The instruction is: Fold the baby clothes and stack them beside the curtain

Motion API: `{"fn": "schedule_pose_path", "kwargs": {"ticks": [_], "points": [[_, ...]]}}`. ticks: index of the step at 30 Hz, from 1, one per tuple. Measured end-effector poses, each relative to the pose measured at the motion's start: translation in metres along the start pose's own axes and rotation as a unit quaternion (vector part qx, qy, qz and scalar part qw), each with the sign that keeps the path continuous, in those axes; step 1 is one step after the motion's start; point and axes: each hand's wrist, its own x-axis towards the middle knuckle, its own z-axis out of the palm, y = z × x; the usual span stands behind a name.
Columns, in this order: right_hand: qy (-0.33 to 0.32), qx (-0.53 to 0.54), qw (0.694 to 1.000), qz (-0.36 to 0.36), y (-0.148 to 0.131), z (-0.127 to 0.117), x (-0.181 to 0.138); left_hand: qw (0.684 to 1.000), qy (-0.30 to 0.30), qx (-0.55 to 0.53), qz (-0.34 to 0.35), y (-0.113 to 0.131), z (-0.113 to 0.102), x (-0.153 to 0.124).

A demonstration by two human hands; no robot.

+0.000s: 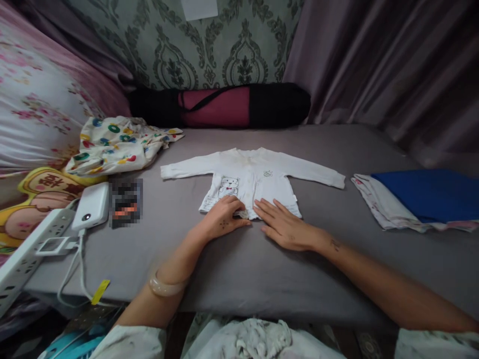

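A small white long-sleeved baby shirt (249, 174) lies spread on the grey bed sheet, sleeves out to both sides. A bear is printed on its left front and a small motif higher on the right. My left hand (222, 217) is at the bottom hem near the middle, fingers bent over the bunched cloth and thumb just below it. Its fingertips are partly hidden. My right hand (286, 227) rests palm down with fingers spread, their tips on the hem right of the front opening.
Folded cloths with a blue one (430, 192) on top lie at right. At left are a patterned garment (119, 142), a white power bank (91, 205), a power strip (35, 249) and a pixelated item (126, 203). A black-and-maroon bag (217, 107) lies along the wall.
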Motion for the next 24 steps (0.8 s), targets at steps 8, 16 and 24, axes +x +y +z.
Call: {"fn": "schedule_pose_path", "kwargs": {"ticks": [8,16,24], "points": [[0.059,0.06,0.996,0.0,-0.021,-0.027,0.007,1.0,-0.015,0.008,-0.018,0.003,-0.003,-0.002],[0.15,0.066,0.984,0.076,-0.006,-0.003,0.041,0.999,-0.011,0.027,-0.016,0.004,-0.002,-0.003],[0.228,0.325,0.897,0.193,0.017,0.004,0.051,0.998,-0.017,0.06,0.02,0.005,0.0,-0.003]]}}
